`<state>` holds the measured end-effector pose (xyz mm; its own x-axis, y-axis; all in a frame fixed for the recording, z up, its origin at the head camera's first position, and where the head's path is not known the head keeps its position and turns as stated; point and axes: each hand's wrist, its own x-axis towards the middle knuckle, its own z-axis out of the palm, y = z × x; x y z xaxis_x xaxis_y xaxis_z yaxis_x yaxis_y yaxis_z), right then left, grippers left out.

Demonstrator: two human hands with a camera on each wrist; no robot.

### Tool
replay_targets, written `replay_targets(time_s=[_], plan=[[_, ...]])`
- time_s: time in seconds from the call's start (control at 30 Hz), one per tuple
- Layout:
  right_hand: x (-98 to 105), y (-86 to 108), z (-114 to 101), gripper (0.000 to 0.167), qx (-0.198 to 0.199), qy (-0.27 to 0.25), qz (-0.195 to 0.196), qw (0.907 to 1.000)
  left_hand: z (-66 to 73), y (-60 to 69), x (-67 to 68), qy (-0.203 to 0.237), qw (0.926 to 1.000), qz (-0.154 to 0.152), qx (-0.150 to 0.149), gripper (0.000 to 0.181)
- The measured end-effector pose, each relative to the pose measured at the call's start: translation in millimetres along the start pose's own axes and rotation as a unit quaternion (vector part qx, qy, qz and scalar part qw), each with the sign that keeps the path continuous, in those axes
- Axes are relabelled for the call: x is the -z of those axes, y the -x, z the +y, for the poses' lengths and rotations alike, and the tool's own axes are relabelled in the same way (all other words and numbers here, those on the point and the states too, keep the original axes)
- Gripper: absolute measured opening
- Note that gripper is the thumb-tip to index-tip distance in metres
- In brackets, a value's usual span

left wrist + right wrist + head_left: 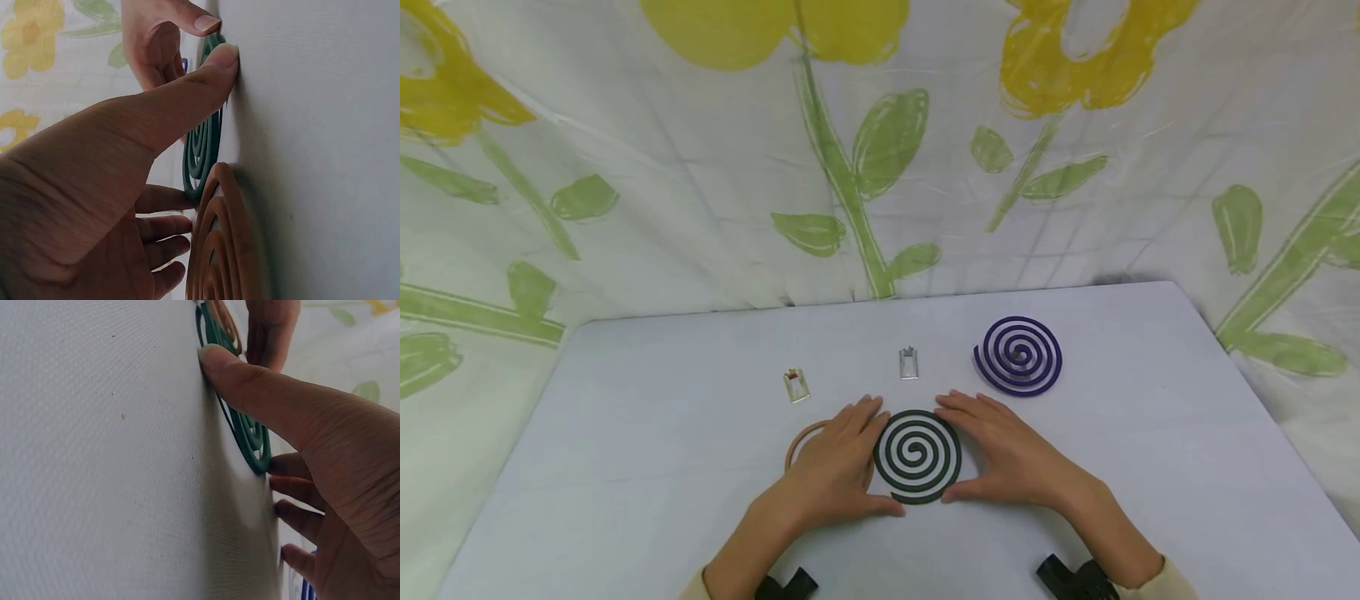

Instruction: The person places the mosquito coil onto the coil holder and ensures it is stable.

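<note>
A dark green mosquito coil (917,457) lies flat between the two hands at the front middle of the white table. The left hand (838,467) holds its left side, thumb at the near edge and index finger at the far edge. On the opposite side, the right hand (1011,454) grips the rim the same way. Whether the coil touches the tabletop I cannot tell. A brown mosquito coil (215,250) sits beside the left hand, which hides most of it in the head view. Farther back on the right is a purple-blue mosquito coil (1018,357).
Two small metal coil stands lie beyond the hands: a silver stand (908,363) and a gold-toned stand (796,385) to its left. The white table (625,467) ends at a curtain (715,208) printed with yellow flowers.
</note>
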<state>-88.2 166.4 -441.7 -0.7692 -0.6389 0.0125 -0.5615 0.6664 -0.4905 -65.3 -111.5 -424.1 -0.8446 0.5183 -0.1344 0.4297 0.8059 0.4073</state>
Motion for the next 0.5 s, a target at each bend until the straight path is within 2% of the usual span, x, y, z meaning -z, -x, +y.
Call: replay_targets(time_s=[0.5], plan=[[-2.3,0.7,0.8,0.103,0.016,0.005,0.017,0.9997,-0.8,-0.6,-4.3,-0.012,0.9998,0.010,-0.008,0.106]])
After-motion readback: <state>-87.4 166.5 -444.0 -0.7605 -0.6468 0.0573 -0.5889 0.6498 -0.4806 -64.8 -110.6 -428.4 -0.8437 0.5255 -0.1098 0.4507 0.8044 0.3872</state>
